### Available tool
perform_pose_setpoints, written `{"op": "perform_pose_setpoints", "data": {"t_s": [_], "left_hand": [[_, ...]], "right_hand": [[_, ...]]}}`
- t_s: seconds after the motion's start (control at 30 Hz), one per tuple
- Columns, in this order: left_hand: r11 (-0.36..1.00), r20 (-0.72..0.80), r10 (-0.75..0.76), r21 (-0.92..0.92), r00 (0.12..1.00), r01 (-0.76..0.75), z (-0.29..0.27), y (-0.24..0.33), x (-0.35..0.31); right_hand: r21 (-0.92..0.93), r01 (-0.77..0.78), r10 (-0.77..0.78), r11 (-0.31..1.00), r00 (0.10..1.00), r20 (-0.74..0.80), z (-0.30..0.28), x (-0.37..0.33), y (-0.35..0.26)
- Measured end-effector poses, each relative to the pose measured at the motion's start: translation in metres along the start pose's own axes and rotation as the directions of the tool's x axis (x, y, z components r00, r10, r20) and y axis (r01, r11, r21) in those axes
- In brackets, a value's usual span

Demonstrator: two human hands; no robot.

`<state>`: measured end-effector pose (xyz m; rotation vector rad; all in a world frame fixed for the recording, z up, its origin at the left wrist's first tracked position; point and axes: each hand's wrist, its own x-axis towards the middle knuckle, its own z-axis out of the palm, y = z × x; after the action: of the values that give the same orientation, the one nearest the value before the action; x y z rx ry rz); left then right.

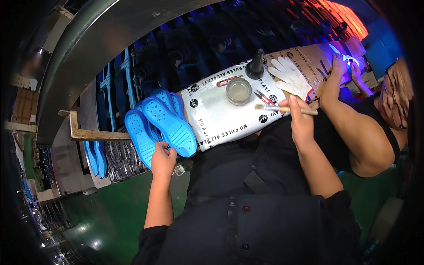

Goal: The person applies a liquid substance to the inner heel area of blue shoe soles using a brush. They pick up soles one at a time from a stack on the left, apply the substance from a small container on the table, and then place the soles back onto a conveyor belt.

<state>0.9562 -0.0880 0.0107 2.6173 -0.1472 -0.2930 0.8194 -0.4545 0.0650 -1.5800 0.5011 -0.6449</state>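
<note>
My right hand [301, 123] grips a flat paintbrush [304, 111] by its wooden handle, the bristles pointing left over the white plastic-covered board [211, 121]. My left hand [163, 162] is closed at the near end of several bright blue shoe soles [170, 126], its fingertips against or just beside them. A small dark bit shows between those fingers, too little to name. Left of the brush tip stands a round clear jar [239, 98] with a pale content. A black nozzle bottle [255, 69] is behind it. Red-handled snips [266, 99] lie beside the bristles.
A red-handled tool [229, 81] and a white glove [291, 77] lie on the covered board. Dark racks move off behind it, with more blue soles [95, 157] at left. A metal beam [84, 66] arches overhead. At right, another person's arms [349, 104] reach under violet light.
</note>
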Motion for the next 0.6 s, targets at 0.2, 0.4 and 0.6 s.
{"op": "perform_pose_setpoints", "data": {"t_s": [0.2, 0.4, 0.6], "left_hand": [[0.998, 0.014, -0.003, 0.07, 1.0, 0.002, -0.004, 0.019, 0.001], [0.991, -0.023, 0.06, 0.122, 0.998, -0.057, -0.003, 0.02, 0.007], [0.984, 0.031, -0.088, -0.155, 0.996, 0.092, -0.008, 0.01, 0.009]], "right_hand": [[-0.341, 0.262, -0.228, 0.903, 0.964, 0.137, 0.024, 0.045, 0.018], [-0.483, 0.414, -0.321, 0.772, 0.909, 0.266, 0.049, 0.071, 0.04], [-0.518, 0.453, -0.346, 0.725, 0.891, 0.295, 0.051, 0.073, 0.046]]}}
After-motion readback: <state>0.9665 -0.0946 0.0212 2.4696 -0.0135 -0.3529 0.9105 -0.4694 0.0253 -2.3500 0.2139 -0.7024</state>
